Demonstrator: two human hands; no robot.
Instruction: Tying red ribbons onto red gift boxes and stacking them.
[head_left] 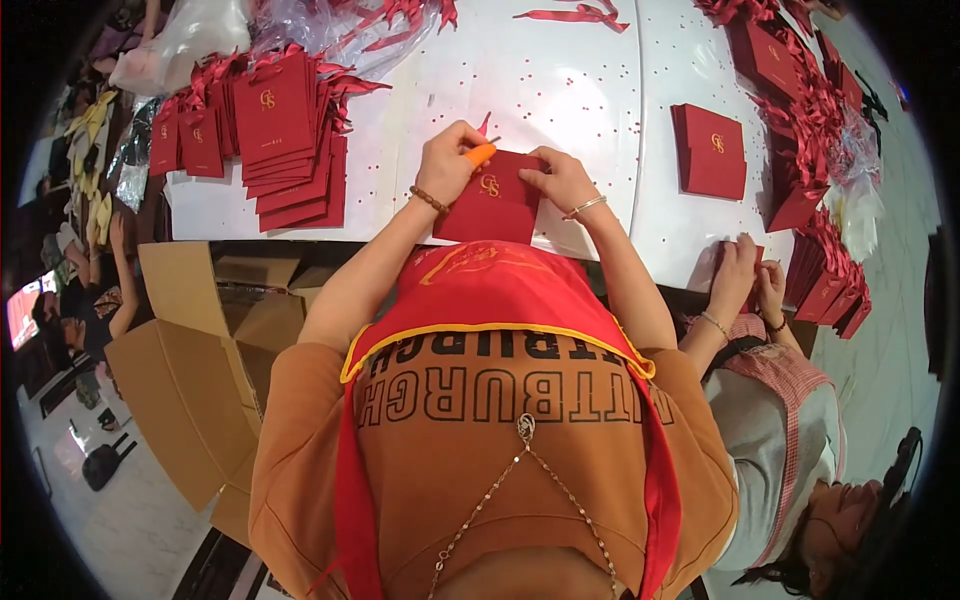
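Observation:
A red paper bag (487, 211) with a gold emblem lies flat in front of me at the table's near edge. At its upper left corner, my left hand (449, 165) is closed round a small orange-handled tool (480, 155) with a thin dark tip. A short bit of red ribbon (484, 124) pokes up just beyond those fingers. The bag's upper right corner is pinched between the thumb and fingers of my right hand (564, 184). The fingertips partly hide the bag's top edge.
Stacked red bags with ribbons (275, 120) stand at left. A smaller red stack (709, 150) and ribboned bags (775, 65) lie at right, near a co-worker's hands (738, 270). Red dots are scattered over the white table (590, 60). An open cardboard box (180, 385) stands at lower left.

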